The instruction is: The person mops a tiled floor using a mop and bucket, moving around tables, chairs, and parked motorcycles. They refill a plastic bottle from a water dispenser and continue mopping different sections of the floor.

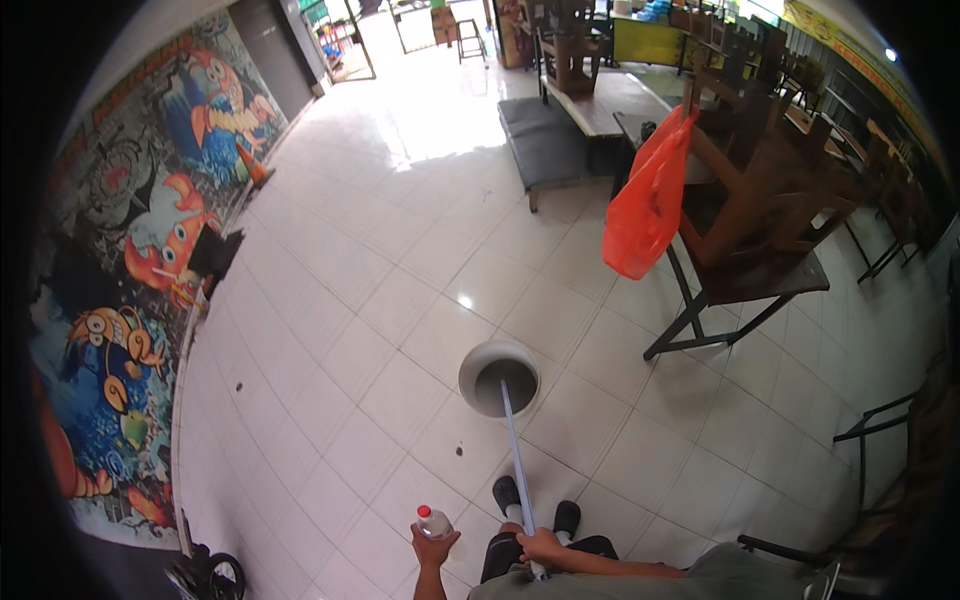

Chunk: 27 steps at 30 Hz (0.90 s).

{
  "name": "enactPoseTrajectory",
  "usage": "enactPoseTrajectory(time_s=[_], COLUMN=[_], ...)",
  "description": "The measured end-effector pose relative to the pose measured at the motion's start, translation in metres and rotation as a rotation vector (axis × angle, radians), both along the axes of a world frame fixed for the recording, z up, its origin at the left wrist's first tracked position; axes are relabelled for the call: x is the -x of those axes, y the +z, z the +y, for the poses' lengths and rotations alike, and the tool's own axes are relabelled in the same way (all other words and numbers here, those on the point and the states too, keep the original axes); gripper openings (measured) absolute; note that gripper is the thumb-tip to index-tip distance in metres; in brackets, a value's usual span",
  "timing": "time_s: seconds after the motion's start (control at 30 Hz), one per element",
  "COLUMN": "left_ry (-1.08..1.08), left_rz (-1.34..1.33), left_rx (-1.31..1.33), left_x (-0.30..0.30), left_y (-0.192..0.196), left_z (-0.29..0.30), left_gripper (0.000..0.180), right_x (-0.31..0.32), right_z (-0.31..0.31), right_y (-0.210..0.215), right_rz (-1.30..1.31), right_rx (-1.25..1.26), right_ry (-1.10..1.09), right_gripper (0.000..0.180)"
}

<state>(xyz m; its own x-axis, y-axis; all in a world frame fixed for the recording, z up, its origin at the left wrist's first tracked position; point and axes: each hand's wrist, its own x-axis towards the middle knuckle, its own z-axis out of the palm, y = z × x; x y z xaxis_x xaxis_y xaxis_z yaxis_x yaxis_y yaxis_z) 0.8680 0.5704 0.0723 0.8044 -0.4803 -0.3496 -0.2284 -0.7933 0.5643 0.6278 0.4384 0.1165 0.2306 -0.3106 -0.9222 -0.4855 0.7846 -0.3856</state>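
Note:
My left hand (pixel 433 547) is closed around a small bottle (pixel 434 523) with a red cap and pale or clear contents, held upright out to my left. With my right hand (pixel 541 547) I grip a long light-blue pole (pixel 516 455) close to my body. The pole slants forward and down into a white round bucket (pixel 467 385) on the floor ahead of me. Greyish liquid seems to fill part of the bucket. Whatever is on the pole's lower end is hidden inside it.
White tiles (pixel 340 400) cover the floor, with a few dark specks. A table (pixel 770 280) bearing stacked wooden chairs stands at the right, an orange plastic bag (pixel 648 205) hanging from it. Beyond is a low black bench (pixel 555 145). A painted wall (pixel 130 270) and orange cone (pixel 254 168) line the left.

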Motion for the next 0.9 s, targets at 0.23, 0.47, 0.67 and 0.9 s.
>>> enactPoseTrajectory(time_s=[0.23, 0.47, 0.67, 0.9], left_ry=[0.162, 0.156, 0.108, 0.062], left_rz=[-0.117, -0.126, -0.092, -0.063], left_rx=[0.137, 0.083, 0.09, 0.156], left_x=[0.006, -0.016, -0.044, -0.116], left_y=[0.0, -0.03, -0.038, -0.047], left_z=[-0.011, -0.046, -0.11, -0.242], left_gripper=[0.094, 0.096, 0.092, 0.09], right_x=[0.007, -0.003, -0.042, -0.118], right_z=[-0.047, -0.104, -0.167, -0.289], right_y=[0.024, 0.009, -0.009, 0.003], right_rz=[-0.078, -0.071, -0.053, -0.134], right_rx=[0.012, 0.171, 0.175, 0.096], right_ry=[0.16, 0.315, 0.337, 0.239], right_gripper=[0.037, 0.037, 0.036, 0.034])
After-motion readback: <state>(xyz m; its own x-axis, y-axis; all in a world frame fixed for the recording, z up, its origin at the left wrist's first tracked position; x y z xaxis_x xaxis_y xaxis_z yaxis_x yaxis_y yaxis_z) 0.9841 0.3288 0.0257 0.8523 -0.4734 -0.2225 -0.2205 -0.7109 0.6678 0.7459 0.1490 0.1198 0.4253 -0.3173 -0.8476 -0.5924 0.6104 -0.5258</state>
